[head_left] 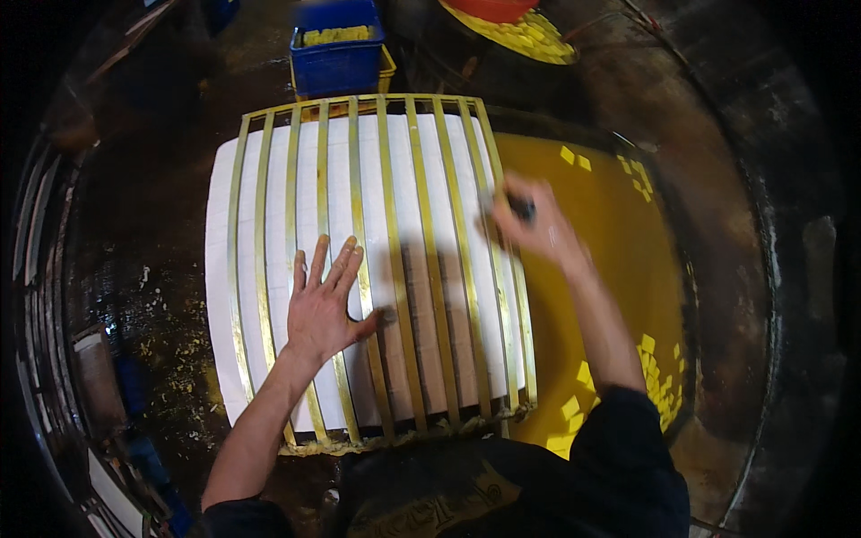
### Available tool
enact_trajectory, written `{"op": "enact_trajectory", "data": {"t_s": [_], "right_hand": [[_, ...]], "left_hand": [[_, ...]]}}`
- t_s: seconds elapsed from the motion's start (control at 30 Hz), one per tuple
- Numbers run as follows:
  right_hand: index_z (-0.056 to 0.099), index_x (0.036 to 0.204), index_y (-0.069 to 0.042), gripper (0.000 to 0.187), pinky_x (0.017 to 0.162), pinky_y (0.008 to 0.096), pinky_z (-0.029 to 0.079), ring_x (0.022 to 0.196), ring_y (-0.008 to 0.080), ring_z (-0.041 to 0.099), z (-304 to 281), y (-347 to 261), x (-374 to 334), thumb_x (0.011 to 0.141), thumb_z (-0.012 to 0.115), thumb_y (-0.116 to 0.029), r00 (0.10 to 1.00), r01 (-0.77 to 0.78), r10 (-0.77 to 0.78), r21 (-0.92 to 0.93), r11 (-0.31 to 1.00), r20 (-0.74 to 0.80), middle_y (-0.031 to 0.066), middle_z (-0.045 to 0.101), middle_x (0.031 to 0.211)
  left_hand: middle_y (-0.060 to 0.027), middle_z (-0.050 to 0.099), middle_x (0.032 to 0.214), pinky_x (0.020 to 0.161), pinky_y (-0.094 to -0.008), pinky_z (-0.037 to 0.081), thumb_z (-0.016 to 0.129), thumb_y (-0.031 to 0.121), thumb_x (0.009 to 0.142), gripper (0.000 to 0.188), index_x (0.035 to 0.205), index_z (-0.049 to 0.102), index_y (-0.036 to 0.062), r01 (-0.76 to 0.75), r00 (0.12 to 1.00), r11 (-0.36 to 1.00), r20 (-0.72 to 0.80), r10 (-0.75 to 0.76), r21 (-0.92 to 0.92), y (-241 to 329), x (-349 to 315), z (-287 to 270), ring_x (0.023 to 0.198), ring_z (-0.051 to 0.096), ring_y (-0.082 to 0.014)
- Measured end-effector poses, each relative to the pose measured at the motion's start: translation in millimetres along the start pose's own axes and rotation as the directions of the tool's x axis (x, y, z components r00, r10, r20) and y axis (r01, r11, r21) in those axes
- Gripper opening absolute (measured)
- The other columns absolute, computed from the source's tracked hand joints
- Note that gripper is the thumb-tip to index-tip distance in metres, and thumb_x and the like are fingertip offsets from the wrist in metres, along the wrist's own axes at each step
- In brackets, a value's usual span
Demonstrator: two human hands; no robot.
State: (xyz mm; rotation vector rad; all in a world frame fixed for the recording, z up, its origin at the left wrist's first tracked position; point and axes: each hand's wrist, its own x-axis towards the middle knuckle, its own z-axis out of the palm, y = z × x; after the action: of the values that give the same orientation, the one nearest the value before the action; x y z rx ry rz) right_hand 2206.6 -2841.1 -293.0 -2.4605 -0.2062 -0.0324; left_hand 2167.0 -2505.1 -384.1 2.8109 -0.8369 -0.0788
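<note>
A broad white slab (309,188), which looks like tofu with faint lines across it, lies in front of me. Over it rests a slatted frame (353,170) of long yellowish bars. My left hand (321,309) presses on the bars near the middle, fingers spread and nothing held. Beyond the frame's right edge, my right hand (531,220) is closed round a small dark tool (521,208), perhaps a handle. Motion blurs this hand, and the tool's working end cannot be made out.
Right of the slab is a vat of yellow-brown liquid (583,269) with yellow squares (659,386) floating in it. A blue crate (336,67) of yellow pieces stands beyond the frame. Farther right is a round container of yellow pieces (529,36). Boards (117,493) lie at lower left.
</note>
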Motion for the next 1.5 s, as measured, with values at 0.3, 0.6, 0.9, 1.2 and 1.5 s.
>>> {"op": "enact_trajectory", "data": {"t_s": [0.3,0.6,0.9,1.2,1.5], "right_hand": [[0.061,0.080,-0.008,0.010,0.058,0.0250,0.041,0.063,0.0089,0.053,-22.7,-99.7,-112.0,0.080,0.068,-0.016,0.970,-0.112,0.028,0.339,0.934,0.243,0.0020,0.057,0.070],[0.058,0.090,0.001,0.025,0.067,0.0422,0.050,0.069,0.0291,0.064,29.1,2.9,165.3,0.081,0.063,-0.022,0.947,0.161,-0.206,-0.188,0.969,-0.248,0.0173,0.063,0.072],[0.061,0.080,-0.007,0.007,0.058,0.0233,0.045,0.059,0.0128,0.059,23.4,-128.1,-160.3,0.080,0.065,-0.012,0.752,-0.285,0.305,-0.129,0.950,0.584,0.0050,0.060,0.068],[0.059,0.092,-0.003,0.018,0.062,0.0396,0.046,0.062,0.0317,0.058,52.0,-62.1,154.4,0.083,0.061,-0.018,0.953,0.182,-0.189,-0.052,0.982,-0.237,0.0204,0.059,0.069],[0.061,0.084,-0.007,0.023,0.054,0.0314,0.049,0.056,0.0159,0.058,77.9,-126.0,-72.6,0.090,0.065,-0.029,0.976,-0.081,0.053,0.129,0.988,0.211,0.0055,0.059,0.069]], "left_hand": [[-0.0083,0.028,0.158,0.120,-0.0560,0.006,0.062,0.063,0.082,0.096,0.151,0.029,0.0063,-0.004,1.000,0.999,-0.029,0.005,0.033,-12.3,-8.5,-1.6,0.148,0.014,-0.0348],[-0.0092,0.027,0.158,0.119,-0.0593,0.007,0.059,0.066,0.082,0.094,0.149,0.034,0.0057,-0.062,0.997,0.990,-0.044,0.057,-0.123,1.1,-1.9,-9.2,0.148,0.015,-0.0358],[-0.0114,0.031,0.156,0.117,-0.0629,0.007,0.055,0.066,0.083,0.093,0.149,0.034,0.0045,-0.087,0.987,0.985,-0.151,0.064,-0.150,-12.3,-4.1,4.2,0.147,0.014,-0.0387],[-0.0084,0.024,0.159,0.117,-0.0639,0.006,0.049,0.071,0.084,0.094,0.152,0.029,0.0086,-0.109,0.990,0.977,-0.112,0.089,-0.184,-5.0,-3.9,1.8,0.147,0.012,-0.0391],[-0.0091,0.030,0.157,0.118,-0.0599,0.003,0.050,0.064,0.085,0.089,0.151,0.031,0.0064,-0.054,0.987,0.982,-0.157,0.025,-0.180,-25.6,-13.7,8.1,0.148,0.012,-0.0364]]}}
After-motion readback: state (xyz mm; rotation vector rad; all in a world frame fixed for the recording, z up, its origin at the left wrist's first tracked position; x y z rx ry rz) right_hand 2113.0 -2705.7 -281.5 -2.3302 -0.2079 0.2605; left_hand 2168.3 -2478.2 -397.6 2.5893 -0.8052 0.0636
